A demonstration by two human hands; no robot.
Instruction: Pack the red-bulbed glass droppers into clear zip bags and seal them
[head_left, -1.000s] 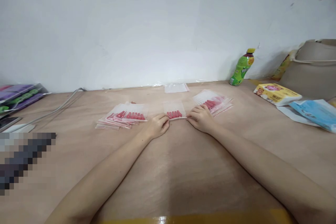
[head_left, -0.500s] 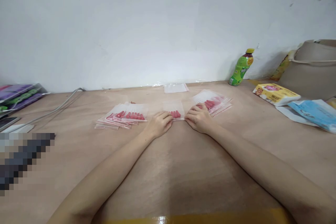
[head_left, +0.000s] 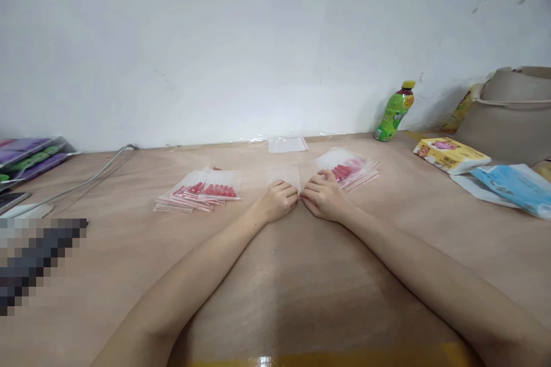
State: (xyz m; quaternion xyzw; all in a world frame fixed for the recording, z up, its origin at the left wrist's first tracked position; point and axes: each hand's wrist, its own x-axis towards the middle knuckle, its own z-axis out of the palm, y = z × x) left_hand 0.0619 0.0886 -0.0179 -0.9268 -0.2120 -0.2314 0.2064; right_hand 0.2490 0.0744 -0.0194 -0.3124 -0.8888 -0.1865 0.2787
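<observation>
A clear zip bag (head_left: pixel 283 174) lies flat on the table in front of me, its near edge under my fingers. My left hand (head_left: pixel 280 200) is closed over the bag's near edge and covers the red pieces inside. Close beside it, my right hand (head_left: pixel 322 195) pinches the right end of that same edge. Left of my hands, a fanned pile of zip bags (head_left: pixel 202 189) holds red, finger-like pieces. Another pile of bags with red pieces (head_left: pixel 346 169) lies just beyond my right hand.
Flat, clear bags (head_left: pixel 287 144) lie by the wall. To the right are a green bottle (head_left: pixel 392 114), a yellow box (head_left: pixel 451 155), a blue packet (head_left: pixel 514 186) and a beige bucket (head_left: pixel 508 117). Purple packages (head_left: pixel 32 160) and a grey cable (head_left: pixel 97 175) are at the left.
My left hand has slid right along the bag's near edge until it nearly meets my right hand, now hiding the red pieces. My right hand has stayed at the bag's right corner.
</observation>
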